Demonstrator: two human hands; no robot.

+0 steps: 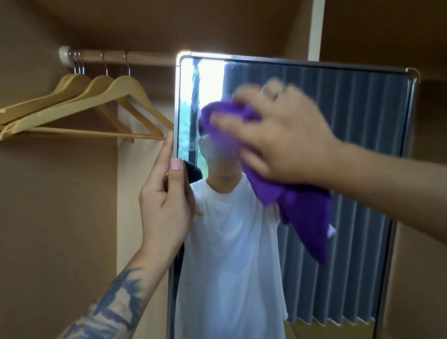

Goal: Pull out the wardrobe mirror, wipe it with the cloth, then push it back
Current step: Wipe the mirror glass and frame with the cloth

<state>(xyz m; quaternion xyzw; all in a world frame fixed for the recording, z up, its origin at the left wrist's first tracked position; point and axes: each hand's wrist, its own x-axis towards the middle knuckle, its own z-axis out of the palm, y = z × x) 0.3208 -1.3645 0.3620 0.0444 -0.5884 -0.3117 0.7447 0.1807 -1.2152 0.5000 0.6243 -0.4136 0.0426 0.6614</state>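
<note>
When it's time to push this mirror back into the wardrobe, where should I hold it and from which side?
Hold the mirror by its thin metal left edge, coming from the left, where the left hand already pinches it, thumb in front and fingers behind. That edge stands free of the hangers, and the grip stays off the glass that the cloth is wiping.

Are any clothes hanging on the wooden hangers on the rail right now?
No, the pale wooden hangers on the wooden wardrobe rail hang bare beside the metal-framed mirror.

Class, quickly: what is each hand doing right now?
Left hand: grips the metal-framed wardrobe mirror by its left edge.
Right hand: presses the purple cloth against the glass; blurred, grip unclear.
</note>
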